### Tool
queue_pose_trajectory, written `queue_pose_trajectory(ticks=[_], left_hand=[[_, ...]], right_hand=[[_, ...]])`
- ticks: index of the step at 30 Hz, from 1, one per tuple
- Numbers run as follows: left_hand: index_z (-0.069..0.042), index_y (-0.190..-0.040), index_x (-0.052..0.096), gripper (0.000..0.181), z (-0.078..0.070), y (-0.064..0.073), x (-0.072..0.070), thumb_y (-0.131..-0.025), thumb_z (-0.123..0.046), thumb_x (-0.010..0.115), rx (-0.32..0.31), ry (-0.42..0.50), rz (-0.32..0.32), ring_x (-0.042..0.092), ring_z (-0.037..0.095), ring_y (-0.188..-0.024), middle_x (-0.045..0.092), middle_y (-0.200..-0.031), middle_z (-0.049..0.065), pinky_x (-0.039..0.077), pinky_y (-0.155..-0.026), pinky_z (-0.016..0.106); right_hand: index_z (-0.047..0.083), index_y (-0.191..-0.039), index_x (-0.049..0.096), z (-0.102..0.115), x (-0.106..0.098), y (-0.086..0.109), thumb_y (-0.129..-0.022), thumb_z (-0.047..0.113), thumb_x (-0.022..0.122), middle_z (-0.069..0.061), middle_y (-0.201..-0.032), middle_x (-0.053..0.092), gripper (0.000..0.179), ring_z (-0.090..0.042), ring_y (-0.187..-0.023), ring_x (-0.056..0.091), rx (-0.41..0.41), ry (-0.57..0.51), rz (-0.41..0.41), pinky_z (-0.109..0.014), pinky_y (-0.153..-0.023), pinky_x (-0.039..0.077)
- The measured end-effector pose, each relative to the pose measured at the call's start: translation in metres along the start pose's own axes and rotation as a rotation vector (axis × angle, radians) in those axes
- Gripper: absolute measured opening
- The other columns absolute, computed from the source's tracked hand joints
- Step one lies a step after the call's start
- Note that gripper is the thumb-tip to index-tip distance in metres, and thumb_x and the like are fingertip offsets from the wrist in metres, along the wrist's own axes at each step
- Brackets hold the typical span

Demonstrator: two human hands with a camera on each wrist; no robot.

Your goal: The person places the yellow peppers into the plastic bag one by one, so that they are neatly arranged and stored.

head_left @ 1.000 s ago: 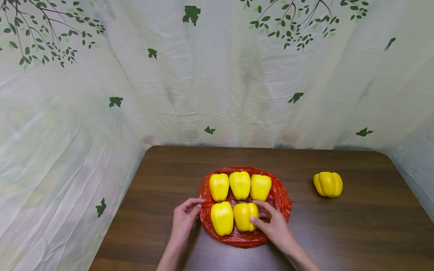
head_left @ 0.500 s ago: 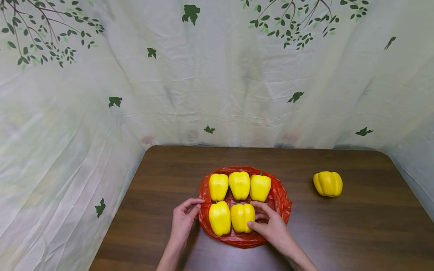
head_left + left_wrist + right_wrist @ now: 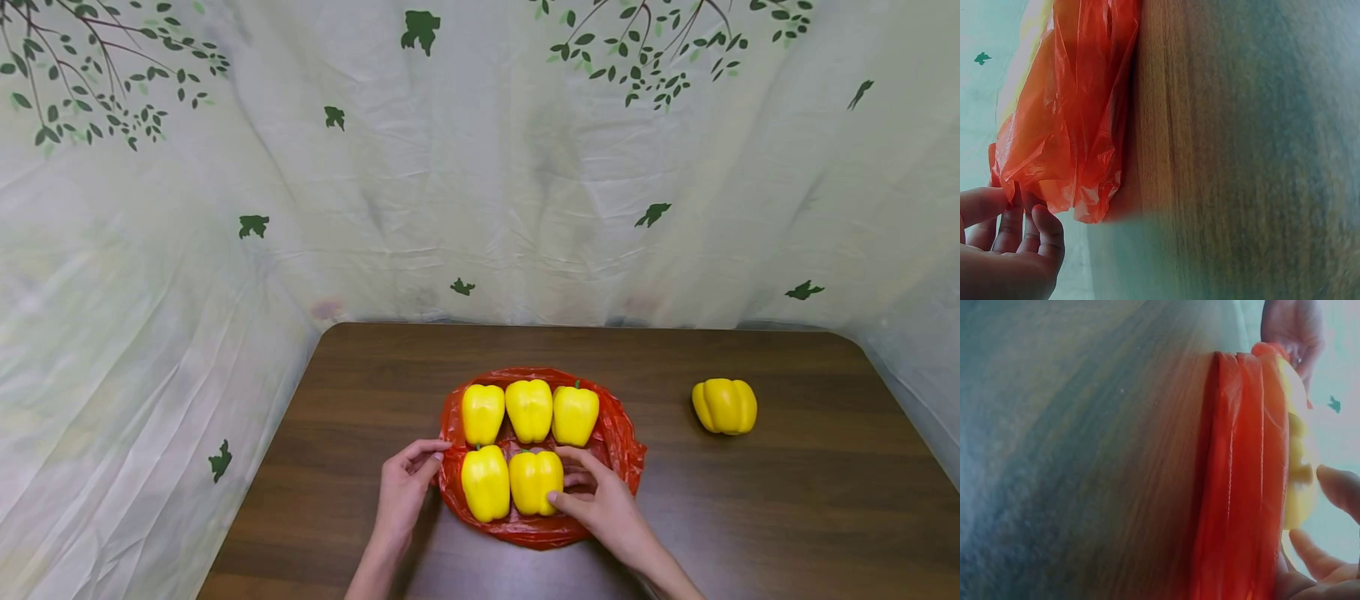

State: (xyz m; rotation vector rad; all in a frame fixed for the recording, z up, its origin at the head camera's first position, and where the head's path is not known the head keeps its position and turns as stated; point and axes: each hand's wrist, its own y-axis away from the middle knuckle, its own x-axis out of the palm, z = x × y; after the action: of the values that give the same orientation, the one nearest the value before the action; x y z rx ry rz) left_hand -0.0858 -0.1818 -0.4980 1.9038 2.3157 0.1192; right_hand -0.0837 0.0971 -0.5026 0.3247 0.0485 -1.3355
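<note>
A round, rimmed spread of crinkled red plastic [image 3: 626, 454] sits on the table with several yellow bell peppers in it. Three peppers form the far row, among them the middle pepper [image 3: 529, 411]. Nearer are a left pepper [image 3: 485, 483] and a right pepper [image 3: 535, 483], side by side. My right hand [image 3: 609, 507] holds that right pepper from its right side, thumb on the near part and index finger at the far part. At the left rim my left hand [image 3: 402, 487] pinches the red plastic [image 3: 1072, 112] between thumb and fingers.
Another yellow bell pepper [image 3: 724, 407] lies on its side on the brown wooden table [image 3: 787, 500], right of the red plastic. A pale curtain [image 3: 525, 167] with leaf prints hangs behind the table's far edge.
Over the first half second the right hand shifted the near right pepper slightly left, and the near left pepper moved a little left too. Since then hardly anything has moved; the left hand stayed put.
</note>
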Motion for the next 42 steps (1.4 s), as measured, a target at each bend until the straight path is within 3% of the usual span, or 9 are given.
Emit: queue_pose_trajectory(ticks=[6,12,19,29,36,42], left_hand=[[0.0,-0.107,0.072,0.017,-0.001,-0.001,0.0,-0.094,-0.002,0.062,-0.004,-0.009,-0.004,0.057,0.019,-0.076,0.065,-0.102,0.014,0.051,-0.068,0.026],[0.0,-0.107,0.072,0.017,-0.002,-0.001,0.0,-0.094,-0.002,0.061,-0.008,-0.008,-0.001,0.057,0.02,-0.075,0.065,-0.102,0.014,0.051,-0.067,0.026],[-0.001,-0.108,0.072,0.017,-0.001,-0.002,-0.001,-0.095,-0.003,0.061,-0.012,-0.004,0.001,0.057,0.019,-0.075,0.065,-0.103,0.013,0.051,-0.068,0.026],[-0.001,-0.108,0.072,0.017,-0.001,-0.002,-0.002,-0.094,-0.003,0.061,-0.023,-0.024,-0.002,0.056,0.02,-0.074,0.064,-0.101,0.014,0.051,-0.067,0.028],[-0.002,-0.108,0.073,0.017,-0.001,-0.002,-0.002,-0.094,-0.004,0.062,-0.025,-0.034,-0.006,0.056,0.021,-0.074,0.065,-0.102,0.013,0.052,-0.067,0.028],[-0.002,-0.108,0.072,0.018,-0.002,-0.002,-0.002,-0.095,-0.004,0.061,-0.018,-0.035,0.001,0.057,0.021,-0.076,0.065,-0.104,0.014,0.052,-0.069,0.027]], right_hand=[[0.009,-0.132,0.056,0.003,-0.004,0.005,-0.082,0.02,0.081,-0.011,-0.125,0.06,0.056,-0.025,-0.104,0.061,-0.029,-0.046,0.01,-0.032,-0.081,0.055],[0.006,-0.136,0.052,0.006,-0.011,0.009,-0.085,0.022,0.078,-0.013,-0.129,0.057,0.059,-0.03,-0.112,0.059,-0.006,-0.1,0.031,-0.032,-0.083,0.055],[0.006,-0.137,0.051,0.009,-0.02,0.015,-0.086,0.012,0.077,-0.019,-0.136,0.052,0.057,-0.038,-0.113,0.058,-0.028,-0.149,-0.002,-0.031,-0.082,0.055],[0.011,-0.137,0.052,0.013,-0.04,0.022,-0.086,0.02,0.077,-0.014,-0.138,0.051,0.058,-0.036,-0.118,0.054,-0.053,-0.11,-0.071,-0.031,-0.084,0.054],[0.014,-0.138,0.052,0.012,-0.054,0.025,-0.086,0.029,0.076,-0.01,-0.138,0.053,0.059,-0.028,-0.116,0.056,-0.05,-0.02,-0.135,-0.031,-0.086,0.053],[0.015,-0.139,0.05,0.009,-0.067,0.026,-0.089,0.025,0.075,-0.009,-0.136,0.053,0.057,-0.028,-0.114,0.056,-0.052,0.056,-0.178,-0.027,-0.084,0.053]])
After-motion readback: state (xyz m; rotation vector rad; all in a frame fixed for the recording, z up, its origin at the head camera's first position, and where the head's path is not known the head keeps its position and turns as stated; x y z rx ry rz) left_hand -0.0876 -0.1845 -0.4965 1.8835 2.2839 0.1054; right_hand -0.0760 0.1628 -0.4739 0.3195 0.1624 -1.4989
